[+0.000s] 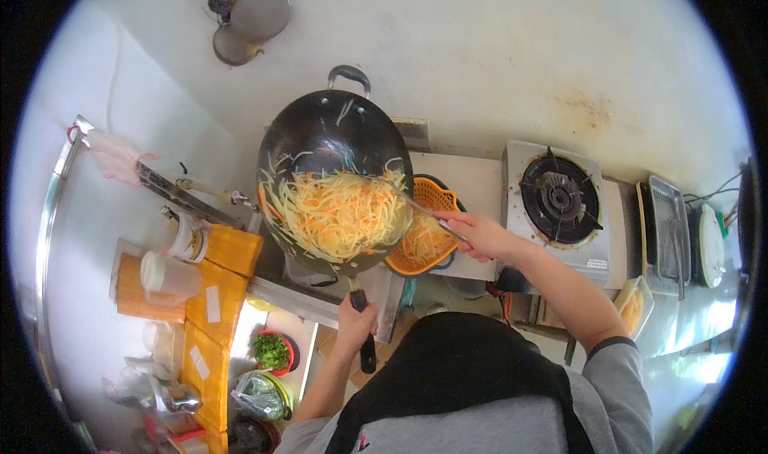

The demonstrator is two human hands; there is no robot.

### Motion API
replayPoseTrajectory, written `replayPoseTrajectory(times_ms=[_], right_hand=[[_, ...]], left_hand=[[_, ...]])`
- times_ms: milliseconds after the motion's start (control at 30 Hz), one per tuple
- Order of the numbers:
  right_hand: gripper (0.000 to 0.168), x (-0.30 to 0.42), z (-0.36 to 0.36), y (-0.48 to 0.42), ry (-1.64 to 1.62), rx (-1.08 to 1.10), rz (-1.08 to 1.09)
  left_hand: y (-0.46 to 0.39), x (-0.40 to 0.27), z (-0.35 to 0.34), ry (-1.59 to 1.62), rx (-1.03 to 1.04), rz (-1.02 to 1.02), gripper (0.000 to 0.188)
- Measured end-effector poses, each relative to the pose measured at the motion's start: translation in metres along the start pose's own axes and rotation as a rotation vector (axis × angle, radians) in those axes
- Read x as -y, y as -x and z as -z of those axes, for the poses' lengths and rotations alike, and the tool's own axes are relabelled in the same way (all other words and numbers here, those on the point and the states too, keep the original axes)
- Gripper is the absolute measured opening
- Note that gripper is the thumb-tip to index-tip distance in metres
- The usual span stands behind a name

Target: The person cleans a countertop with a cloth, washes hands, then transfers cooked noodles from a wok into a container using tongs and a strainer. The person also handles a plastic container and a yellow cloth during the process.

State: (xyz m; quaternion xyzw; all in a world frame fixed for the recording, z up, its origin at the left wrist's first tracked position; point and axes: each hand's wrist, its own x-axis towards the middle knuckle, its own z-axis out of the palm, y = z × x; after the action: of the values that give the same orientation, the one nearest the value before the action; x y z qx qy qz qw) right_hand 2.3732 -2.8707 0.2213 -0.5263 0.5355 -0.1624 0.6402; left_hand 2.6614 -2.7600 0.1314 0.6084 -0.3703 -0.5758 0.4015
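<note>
A large black wok is raised above the sink, its inside tilted into my view. My left hand is closed around its long dark handle. Shredded pale and orange vegetables fill the lower part of the wok, with a few strands stuck to its wall. My right hand grips a metal cooking utensil whose working end reaches the shreds and is hidden among them. Just right of the wok sits an orange plastic basket, holding more of the same shreds.
A single-burner gas stove stands to the right on the counter. At left are a water tap, a yellow shelf with plastic containers, and a red bowl of chopped greens. Strainers hang on the wall.
</note>
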Motion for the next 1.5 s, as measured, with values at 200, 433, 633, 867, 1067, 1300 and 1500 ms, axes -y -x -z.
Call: replayPoseTrajectory(times_ms=[200, 433, 633, 867, 1067, 1300, 1500], right_hand=[[0.042, -0.015, -0.008, 0.018, -0.28, 0.123, -0.117], [0.041, -0.027, -0.012, 0.043, -0.523, 0.093, -0.239], [0.04, -0.035, -0.006, 0.067, -0.654, 0.097, -0.302], [0.038, -0.029, -0.001, 0.071, -0.183, -0.125, -0.077], [0.037, -0.039, -0.004, 0.009, -0.056, -0.241, 0.106], [0.04, -0.071, -0.009, 0.039, -0.339, -0.042, -0.146], [0.041, -0.072, -0.008, 0.073, -0.48, 0.013, -0.243]], left_hand=[[-0.012, 0.006, 0.0, -0.117, -0.04, -0.058, 0.017], [-0.026, 0.026, -0.011, -0.199, -0.071, -0.1, 0.025], [-0.041, 0.043, -0.011, -0.46, -0.144, -0.194, 0.049], [-0.05, 0.047, -0.017, -0.512, -0.147, -0.185, 0.054], [-0.043, 0.035, -0.019, -0.537, -0.138, -0.168, 0.051], [-0.03, 0.014, -0.021, -0.68, -0.184, -0.219, 0.05], [-0.038, 0.028, -0.025, -0.661, -0.25, -0.395, 0.046]])
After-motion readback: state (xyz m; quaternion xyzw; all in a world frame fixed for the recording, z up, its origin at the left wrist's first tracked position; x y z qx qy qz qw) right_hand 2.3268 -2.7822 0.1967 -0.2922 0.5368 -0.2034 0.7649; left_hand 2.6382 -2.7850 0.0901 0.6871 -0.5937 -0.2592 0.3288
